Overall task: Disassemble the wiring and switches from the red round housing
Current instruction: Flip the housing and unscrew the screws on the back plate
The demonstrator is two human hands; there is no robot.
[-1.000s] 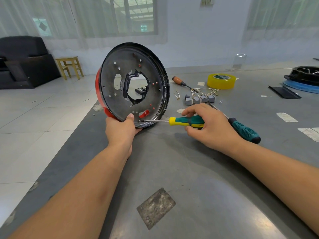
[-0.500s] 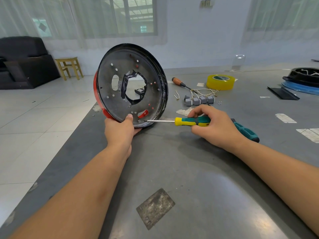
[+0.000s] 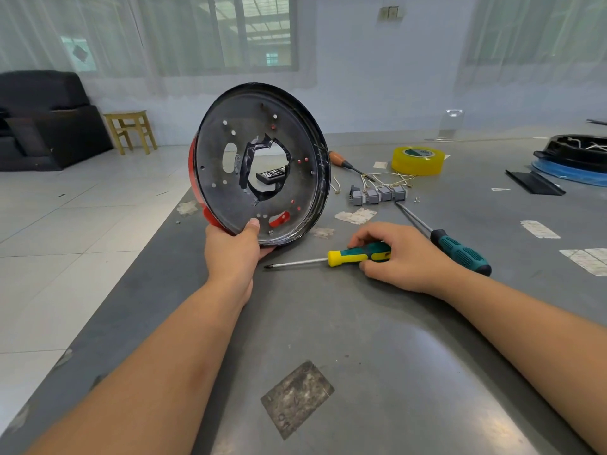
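The red round housing is held on edge at the table's left edge, its lower rim gripped by the left hand, thumb on the inner face. The yellow-and-green screwdriver, whose tip was at a screw near the housing's lower rim a second ago, has been withdrawn and laid flat just right of the housing; the right hand's curled fingers are closed loosely on its handle. That fastener is judged finished. The grey switches with wiring lie detached beyond, right of the housing.
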